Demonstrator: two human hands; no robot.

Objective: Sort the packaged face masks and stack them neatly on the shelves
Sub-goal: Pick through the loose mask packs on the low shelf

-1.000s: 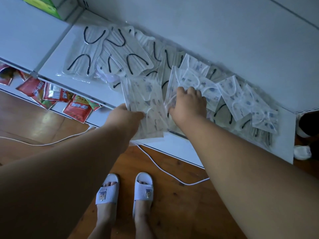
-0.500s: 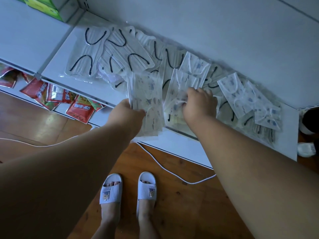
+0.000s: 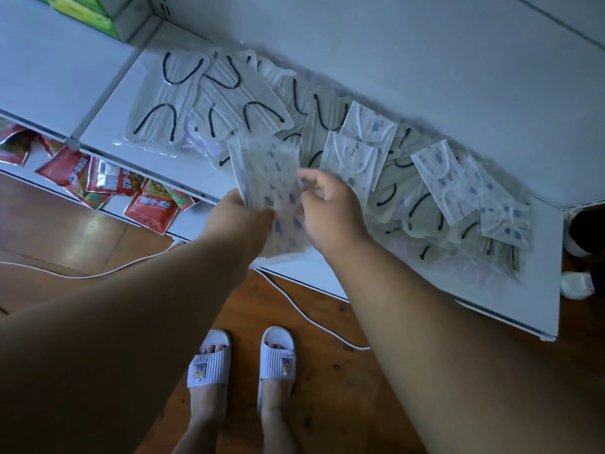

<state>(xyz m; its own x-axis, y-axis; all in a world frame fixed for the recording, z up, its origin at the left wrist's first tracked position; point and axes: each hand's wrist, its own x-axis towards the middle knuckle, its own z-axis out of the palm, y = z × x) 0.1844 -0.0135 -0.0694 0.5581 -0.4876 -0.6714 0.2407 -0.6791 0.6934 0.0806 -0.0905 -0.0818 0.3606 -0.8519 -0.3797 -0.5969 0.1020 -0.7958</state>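
Head view: hands grip flat, glossy printed mask packets.

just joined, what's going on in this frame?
A person stands at a white shelf sorting packaged face masks. The left hand grips a stack of patterned mask packs at the shelf's front edge. The right hand, fingers curled, is at the stack's right side; the blur hides whether it pinches a pack. Black-strap masks and more patterned packs lie loose and overlapping across the shelf, so the sorting is unfinished.
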